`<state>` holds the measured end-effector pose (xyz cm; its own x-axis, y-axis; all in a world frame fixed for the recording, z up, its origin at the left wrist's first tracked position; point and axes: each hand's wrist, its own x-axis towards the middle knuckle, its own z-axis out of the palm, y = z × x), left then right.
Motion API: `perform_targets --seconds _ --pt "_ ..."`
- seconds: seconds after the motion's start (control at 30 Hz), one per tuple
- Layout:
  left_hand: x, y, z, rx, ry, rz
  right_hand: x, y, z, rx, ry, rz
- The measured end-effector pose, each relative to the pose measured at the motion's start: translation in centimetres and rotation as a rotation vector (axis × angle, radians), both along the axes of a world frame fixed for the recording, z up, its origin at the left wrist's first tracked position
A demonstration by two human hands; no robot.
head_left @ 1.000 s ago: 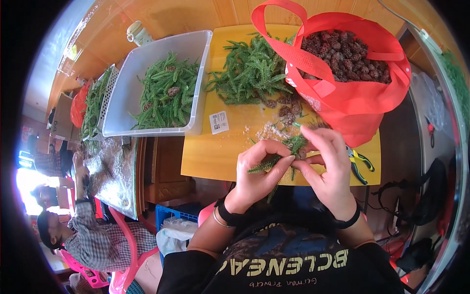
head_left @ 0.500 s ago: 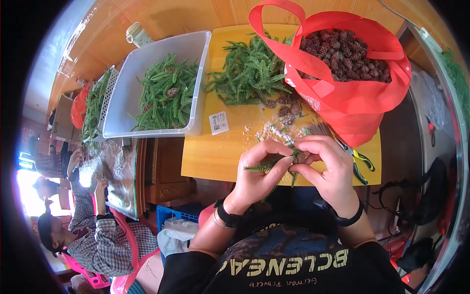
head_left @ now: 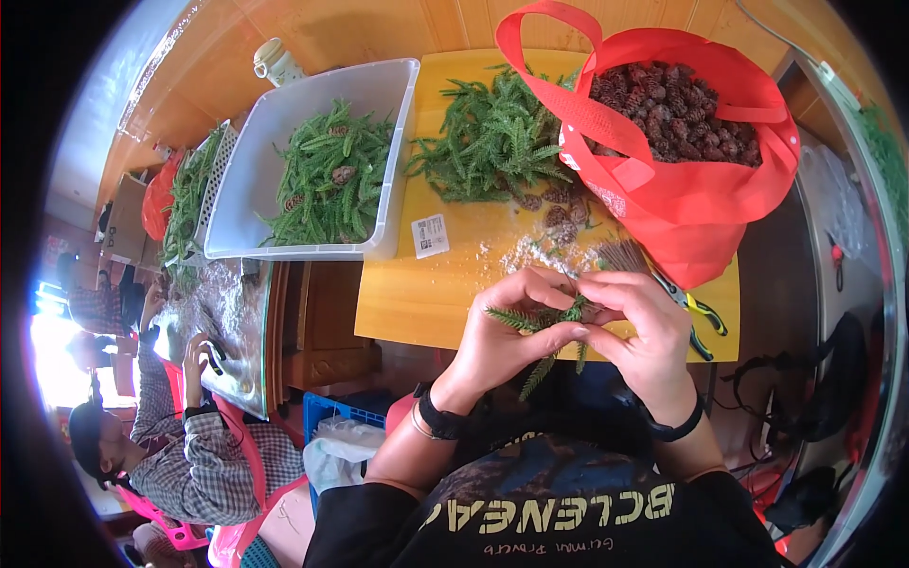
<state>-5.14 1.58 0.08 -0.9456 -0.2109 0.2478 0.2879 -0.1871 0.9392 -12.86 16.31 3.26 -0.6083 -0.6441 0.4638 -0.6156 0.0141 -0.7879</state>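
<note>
Left hand [head_left: 507,336] and right hand [head_left: 639,331], fingers closed on green sprig bundle [head_left: 542,320] between them. Tray [head_left: 398,90] beyond holds finished sprigs; loose pile [head_left: 492,142] and bag of cones [head_left: 682,104] remain.

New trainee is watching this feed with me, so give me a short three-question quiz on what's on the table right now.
1. True or false: the red bag holds pine cones.
2. What do the left hand and right hand hold between them?
A. pliers
B. a green sprig
C. a paper tag
3. Fill in: the white tub holds green ____.

Key:
1. True
2. B, the green sprig
3. sprigs
</note>
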Motion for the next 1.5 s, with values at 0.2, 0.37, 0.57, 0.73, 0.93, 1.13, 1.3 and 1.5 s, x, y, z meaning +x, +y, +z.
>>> perform_targets --seconds 0.2,0.37,0.57,0.73,0.93,1.13,1.3,1.5 --pt "0.4 0.2 -0.4 -0.131 0.027 0.084 0.0 0.3 0.1 0.016 -0.021 0.055" --pt "0.4 0.2 0.0 -0.331 0.147 0.176 -0.3 0.8 1.5 0.071 -0.021 0.103" --pt "0.5 0.3 0.7 -0.306 0.134 0.131 -2.4 1.5 2.9 0.238 0.084 0.172" --pt "0.5 0.1 0.9 -0.408 0.188 0.148 -3.4 1.0 2.4 0.195 0.22 0.239" --pt "0.7 -0.1 1.6 -0.442 0.149 0.117 -3.4 0.7 2.0 0.099 -0.024 0.339" --pt "0.7 -0.1 1.5 -0.439 0.196 0.119 -3.0 0.5 1.9 0.063 -0.173 0.328" --pt "0.9 0.0 2.1 -0.438 0.177 0.114 -2.5 0.3 1.6 -0.005 -0.214 0.3" --pt "1.2 0.2 2.1 -0.369 0.117 0.069 -3.0 0.7 2.2 0.02 -0.225 0.416"
